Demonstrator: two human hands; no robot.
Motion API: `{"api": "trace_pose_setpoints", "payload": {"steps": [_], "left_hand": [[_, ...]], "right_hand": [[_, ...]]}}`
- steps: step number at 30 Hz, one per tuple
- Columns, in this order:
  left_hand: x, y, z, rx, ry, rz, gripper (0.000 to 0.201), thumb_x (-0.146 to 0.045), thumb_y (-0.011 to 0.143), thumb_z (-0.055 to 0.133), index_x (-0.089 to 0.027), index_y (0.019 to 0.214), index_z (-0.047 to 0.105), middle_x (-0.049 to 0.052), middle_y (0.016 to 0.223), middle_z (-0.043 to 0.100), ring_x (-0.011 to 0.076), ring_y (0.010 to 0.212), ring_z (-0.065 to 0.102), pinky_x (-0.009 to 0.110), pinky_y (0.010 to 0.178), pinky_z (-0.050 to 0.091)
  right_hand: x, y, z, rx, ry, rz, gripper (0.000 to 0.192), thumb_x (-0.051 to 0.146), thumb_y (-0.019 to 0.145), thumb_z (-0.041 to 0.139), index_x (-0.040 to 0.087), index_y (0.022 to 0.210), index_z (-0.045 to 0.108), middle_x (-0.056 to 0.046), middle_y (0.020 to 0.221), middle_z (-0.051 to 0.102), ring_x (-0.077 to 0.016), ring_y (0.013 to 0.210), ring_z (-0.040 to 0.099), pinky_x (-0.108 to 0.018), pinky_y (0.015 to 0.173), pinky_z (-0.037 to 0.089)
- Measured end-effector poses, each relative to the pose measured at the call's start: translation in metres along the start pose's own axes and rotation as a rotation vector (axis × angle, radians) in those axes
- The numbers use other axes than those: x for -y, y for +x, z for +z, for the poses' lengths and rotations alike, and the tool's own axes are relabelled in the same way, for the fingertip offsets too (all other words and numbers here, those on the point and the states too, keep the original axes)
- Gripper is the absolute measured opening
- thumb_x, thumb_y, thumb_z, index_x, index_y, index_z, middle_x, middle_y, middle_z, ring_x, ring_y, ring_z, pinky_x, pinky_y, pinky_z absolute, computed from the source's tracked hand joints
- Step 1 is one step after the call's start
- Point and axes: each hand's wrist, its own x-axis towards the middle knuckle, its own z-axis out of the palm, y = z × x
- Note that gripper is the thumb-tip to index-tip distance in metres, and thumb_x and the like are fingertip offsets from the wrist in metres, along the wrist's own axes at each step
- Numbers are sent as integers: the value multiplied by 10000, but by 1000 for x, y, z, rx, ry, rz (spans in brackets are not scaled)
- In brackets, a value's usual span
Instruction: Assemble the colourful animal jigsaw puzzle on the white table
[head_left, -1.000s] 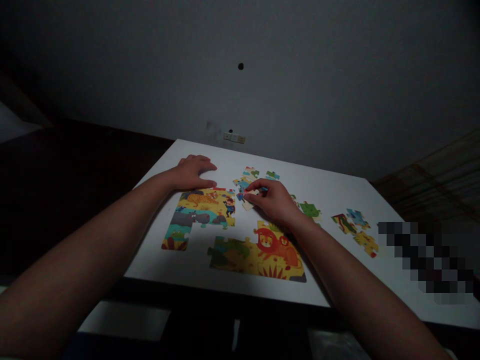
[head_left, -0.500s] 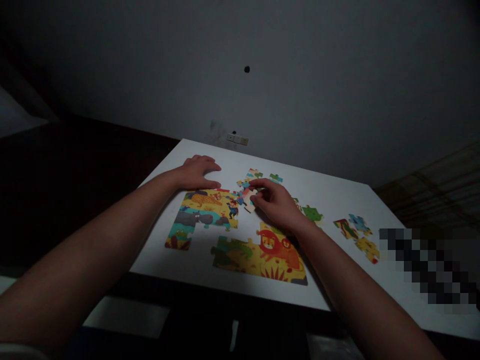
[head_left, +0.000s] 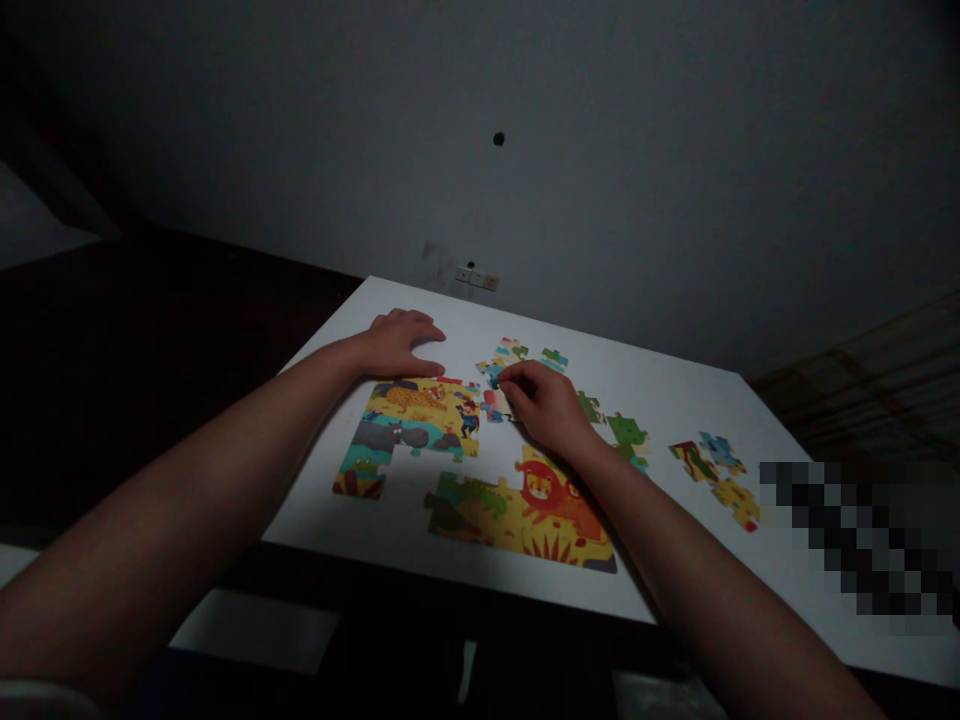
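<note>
On the white bench [head_left: 360, 535] our left hand [head_left: 397, 343] lies flat, fingers spread, holding nothing and pressing the far edge of the leopard-and-hippo puzzle section [head_left: 409, 425]. Our right hand [head_left: 544, 405] has its fingers curled down on a small puzzle piece [head_left: 495, 405] that lies just beside that section's right edge; we cannot tell whether the piece is pinched or only pressed. Nearer us lies the lion section [head_left: 525, 505], apart from the first. Loose pieces [head_left: 517, 352] sit beyond the right hand, and more pieces [head_left: 712, 465] lie far to the right.
</note>
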Motion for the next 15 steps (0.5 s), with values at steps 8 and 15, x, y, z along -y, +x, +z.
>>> {"api": "trace_pose_setpoints", "payload": {"steps": [8,15], "left_hand": [[1,1,0,3,11,-1,1040,-914,926,750,-318,1778,740,151,1972,549,511,1795,456,670,1465,360],[0,-1,0,0,22,-7,1018,-909,923,734,-339,1766,744,129,1962,565,503,1783,467,661,1465,358]], "right_hand": [[-2,1,1,-18,-35,-20,144,207,1053,756,316,1018,843,-68,1093,893,-315,1035,839,-501,1039,675],[3,1,-4,15,-28,-3,115,270,1096,735,291,1048,838,-89,1102,893,-313,1043,837,-511,1027,685]]}}
